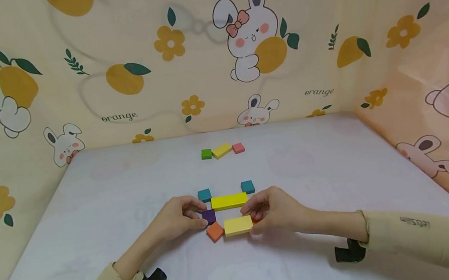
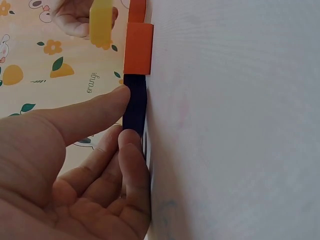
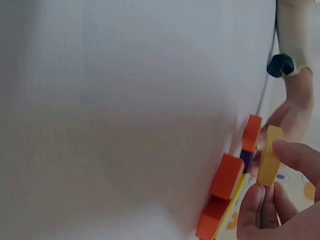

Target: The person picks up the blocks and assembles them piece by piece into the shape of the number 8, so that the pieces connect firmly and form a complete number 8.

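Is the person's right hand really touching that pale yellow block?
Touching. The right wrist view shows the right hand pinching the pale yellow block, thumb against its side and fingers at its lower end.

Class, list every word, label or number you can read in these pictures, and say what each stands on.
"orange": backdrop, left of centre, head view.
"orange": backdrop, right of centre.
"orange": backdrop, partly cut off by the top edge.
"orange": backdrop, sideways, left wrist view.
"LetsSlim": right sleeve; small, reading uncertain.
No numbers readable.
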`<control>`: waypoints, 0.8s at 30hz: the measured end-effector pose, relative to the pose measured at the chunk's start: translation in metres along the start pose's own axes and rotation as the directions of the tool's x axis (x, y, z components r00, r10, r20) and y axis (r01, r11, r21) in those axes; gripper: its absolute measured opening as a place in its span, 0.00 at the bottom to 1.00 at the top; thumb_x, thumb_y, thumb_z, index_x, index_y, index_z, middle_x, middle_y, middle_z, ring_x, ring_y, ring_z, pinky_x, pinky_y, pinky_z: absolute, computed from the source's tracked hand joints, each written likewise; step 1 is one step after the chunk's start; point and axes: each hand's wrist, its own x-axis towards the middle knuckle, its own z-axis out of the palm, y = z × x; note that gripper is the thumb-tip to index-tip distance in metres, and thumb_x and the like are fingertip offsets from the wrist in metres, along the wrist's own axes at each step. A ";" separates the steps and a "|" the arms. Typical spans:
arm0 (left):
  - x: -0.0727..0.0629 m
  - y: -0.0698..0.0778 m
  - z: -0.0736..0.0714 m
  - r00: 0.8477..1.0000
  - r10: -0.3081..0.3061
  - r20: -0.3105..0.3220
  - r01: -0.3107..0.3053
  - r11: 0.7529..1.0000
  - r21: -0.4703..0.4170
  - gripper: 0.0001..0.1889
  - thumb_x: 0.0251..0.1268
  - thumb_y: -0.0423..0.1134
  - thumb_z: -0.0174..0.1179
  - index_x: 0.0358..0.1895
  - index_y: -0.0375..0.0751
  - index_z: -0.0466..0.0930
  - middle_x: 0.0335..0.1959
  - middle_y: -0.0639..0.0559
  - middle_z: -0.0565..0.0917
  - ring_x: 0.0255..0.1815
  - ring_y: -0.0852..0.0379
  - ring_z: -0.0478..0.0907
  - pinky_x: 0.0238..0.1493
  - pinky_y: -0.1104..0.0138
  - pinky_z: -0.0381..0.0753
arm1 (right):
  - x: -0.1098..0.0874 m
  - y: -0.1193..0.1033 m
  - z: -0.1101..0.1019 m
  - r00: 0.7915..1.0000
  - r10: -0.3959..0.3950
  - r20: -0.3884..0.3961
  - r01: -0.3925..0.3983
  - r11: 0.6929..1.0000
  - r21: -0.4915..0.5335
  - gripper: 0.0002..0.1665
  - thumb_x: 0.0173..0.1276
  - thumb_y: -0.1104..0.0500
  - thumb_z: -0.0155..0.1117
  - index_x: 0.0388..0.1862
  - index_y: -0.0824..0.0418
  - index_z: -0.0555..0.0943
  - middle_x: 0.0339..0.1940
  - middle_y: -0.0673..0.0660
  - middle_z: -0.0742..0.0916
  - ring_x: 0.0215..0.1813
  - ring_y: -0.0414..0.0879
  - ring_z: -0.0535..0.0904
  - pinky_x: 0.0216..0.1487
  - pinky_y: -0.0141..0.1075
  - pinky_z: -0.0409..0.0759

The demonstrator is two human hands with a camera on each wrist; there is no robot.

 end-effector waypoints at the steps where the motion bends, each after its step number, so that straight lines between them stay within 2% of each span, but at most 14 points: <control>1: 0.000 0.000 0.000 1.000 -0.001 -0.002 0.001 1.000 0.000 0.16 0.53 0.39 0.75 0.45 0.44 0.83 0.34 0.55 0.82 0.33 0.55 0.76 0.40 0.62 0.76 | 0.000 0.000 0.001 1.000 0.000 -0.001 0.000 1.000 -0.008 0.21 0.47 0.67 0.82 0.43 0.64 0.87 0.36 0.52 0.87 0.35 0.50 0.79 0.37 0.32 0.81; 7: 0.000 0.000 0.000 1.000 -0.007 -0.004 0.007 1.000 0.003 0.16 0.53 0.39 0.75 0.45 0.44 0.83 0.34 0.55 0.82 0.33 0.55 0.76 0.40 0.62 0.75 | -0.001 0.000 0.008 1.000 0.011 -0.002 -0.011 0.997 -0.078 0.20 0.48 0.66 0.82 0.42 0.62 0.88 0.32 0.51 0.86 0.34 0.48 0.78 0.35 0.31 0.79; 14: 0.000 0.000 0.000 1.000 -0.001 -0.003 0.001 1.000 -0.002 0.16 0.53 0.39 0.75 0.45 0.44 0.83 0.34 0.55 0.82 0.33 0.55 0.76 0.39 0.62 0.75 | -0.003 -0.001 0.009 1.000 0.027 -0.016 -0.028 0.996 -0.085 0.20 0.47 0.65 0.83 0.42 0.61 0.88 0.31 0.52 0.85 0.34 0.49 0.77 0.33 0.31 0.78; 24: 0.000 0.000 0.001 1.000 -0.008 -0.004 0.008 1.000 -0.005 0.16 0.53 0.38 0.75 0.45 0.44 0.83 0.33 0.55 0.82 0.33 0.55 0.76 0.38 0.62 0.76 | -0.004 0.005 0.011 1.000 -0.018 -0.006 0.016 0.988 -0.152 0.20 0.48 0.62 0.83 0.41 0.55 0.88 0.33 0.47 0.85 0.35 0.47 0.76 0.33 0.32 0.77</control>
